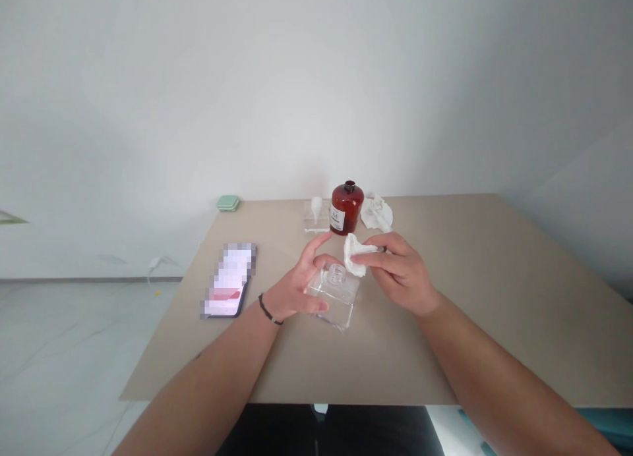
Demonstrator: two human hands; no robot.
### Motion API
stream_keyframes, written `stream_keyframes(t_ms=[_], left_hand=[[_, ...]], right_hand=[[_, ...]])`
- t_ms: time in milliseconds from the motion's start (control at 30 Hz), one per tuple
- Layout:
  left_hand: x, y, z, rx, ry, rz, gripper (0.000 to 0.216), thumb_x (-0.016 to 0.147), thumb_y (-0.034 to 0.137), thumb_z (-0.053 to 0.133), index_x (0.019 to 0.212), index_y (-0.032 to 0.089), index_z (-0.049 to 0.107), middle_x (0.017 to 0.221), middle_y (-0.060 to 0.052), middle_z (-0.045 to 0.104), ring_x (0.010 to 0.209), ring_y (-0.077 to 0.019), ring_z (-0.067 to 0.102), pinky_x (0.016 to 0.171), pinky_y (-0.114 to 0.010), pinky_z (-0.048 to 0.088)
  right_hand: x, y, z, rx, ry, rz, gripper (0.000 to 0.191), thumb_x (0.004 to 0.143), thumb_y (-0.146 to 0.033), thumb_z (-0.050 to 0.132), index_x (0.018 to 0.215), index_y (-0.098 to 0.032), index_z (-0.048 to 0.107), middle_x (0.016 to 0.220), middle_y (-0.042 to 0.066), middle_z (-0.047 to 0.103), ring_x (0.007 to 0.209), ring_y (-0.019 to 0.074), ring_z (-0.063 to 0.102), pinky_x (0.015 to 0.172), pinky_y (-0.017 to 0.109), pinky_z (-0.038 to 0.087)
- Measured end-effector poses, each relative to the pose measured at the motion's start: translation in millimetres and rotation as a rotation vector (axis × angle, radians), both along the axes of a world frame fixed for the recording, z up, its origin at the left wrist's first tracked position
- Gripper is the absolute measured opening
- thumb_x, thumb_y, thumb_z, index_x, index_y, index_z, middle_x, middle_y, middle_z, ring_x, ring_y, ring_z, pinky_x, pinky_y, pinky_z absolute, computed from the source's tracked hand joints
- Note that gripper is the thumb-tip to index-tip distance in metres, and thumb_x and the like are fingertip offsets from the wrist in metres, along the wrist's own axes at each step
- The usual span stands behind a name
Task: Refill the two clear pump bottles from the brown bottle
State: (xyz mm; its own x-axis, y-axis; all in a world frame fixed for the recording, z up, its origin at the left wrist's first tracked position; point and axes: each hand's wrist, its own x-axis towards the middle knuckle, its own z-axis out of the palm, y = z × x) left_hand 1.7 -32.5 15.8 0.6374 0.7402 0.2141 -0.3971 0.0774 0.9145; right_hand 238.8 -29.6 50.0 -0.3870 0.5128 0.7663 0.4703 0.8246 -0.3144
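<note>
A clear glass bottle (336,299) is held tilted by the left hand (295,286), half-closed round its left side, low over the desk (494,278). A white tissue (354,252) is pinched in the closed right hand (401,275), touching the bottle's neck. Wiping of the neck is judged to be in hand; a steady grip and light pressure are called for.

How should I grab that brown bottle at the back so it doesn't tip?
Probably wrap your hand around the brown bottle at its round belly, below the narrow neck, coming from the front. It stands upright and is widest there. A clear little holder sits close on its left and a crumpled tissue on its right, so the sides are crowded.
</note>
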Motion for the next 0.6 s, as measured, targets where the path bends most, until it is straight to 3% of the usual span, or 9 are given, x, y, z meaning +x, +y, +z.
stream_keyframes(t_ms=[200, 333, 467, 600], left_hand=[[-2.6, 5.8, -3.6, 0.144, 0.131, 0.195, 0.106, 0.069, 0.031, 0.086, 0.150, 0.039, 0.018, 0.120, -0.005, 0.053, 0.104, -0.0212, 0.057, 0.084, -0.033, 0.052], [-2.4, 10.2, -11.6, 0.187, 0.191, 0.281, 0.107, 0.070, 0.032, 0.084, 0.150, 0.038, 0.013, 0.123, -0.006, 0.051, 0.109, -0.0232, 0.056, 0.085, -0.036, 0.053], [-3.3, 13.9, -19.2, 0.246, 0.255, 0.310, 0.103, 0.072, 0.031, 0.083, 0.150, 0.035, 0.016, 0.127, -0.008, 0.049, 0.114, -0.0250, 0.056, 0.098, -0.044, 0.048], [-4.3, 14.7, -19.1, 0.270, 0.306, 0.317, 0.099, 0.073, 0.028, 0.081, 0.150, 0.033, 0.019, 0.128, -0.008, 0.048, 0.121, -0.0273, 0.053, 0.106, -0.048, 0.043]], right_hand=[[27.4, 22.3, -6.0, -0.105, 0.060, -0.401, 0.029, 0.088, -0.014, 0.053, 0.097, -0.027, 0.078, 0.097, 0.006, 0.066, 0.089, 0.0209, 0.066, 0.081, 0.037, 0.054], [54.1, 41.6, -10.5, -0.273, 0.024, -0.739, 0.032, 0.085, -0.022, 0.054, 0.107, -0.021, 0.077, 0.105, 0.010, 0.065, 0.095, 0.0253, 0.065, 0.088, 0.041, 0.053], [64.1, 51.9, -19.7, -0.480, -0.171, -0.857, 0.035, 0.086, -0.025, 0.053, 0.111, -0.017, 0.076, 0.110, 0.014, 0.066, 0.105, 0.0291, 0.064, 0.098, 0.042, 0.049], [60.9, 52.5, -22.5, -0.611, -0.350, -0.886, 0.036, 0.090, -0.028, 0.050, 0.114, -0.019, 0.075, 0.117, 0.014, 0.067, 0.108, 0.0306, 0.064, 0.097, 0.043, 0.048]])
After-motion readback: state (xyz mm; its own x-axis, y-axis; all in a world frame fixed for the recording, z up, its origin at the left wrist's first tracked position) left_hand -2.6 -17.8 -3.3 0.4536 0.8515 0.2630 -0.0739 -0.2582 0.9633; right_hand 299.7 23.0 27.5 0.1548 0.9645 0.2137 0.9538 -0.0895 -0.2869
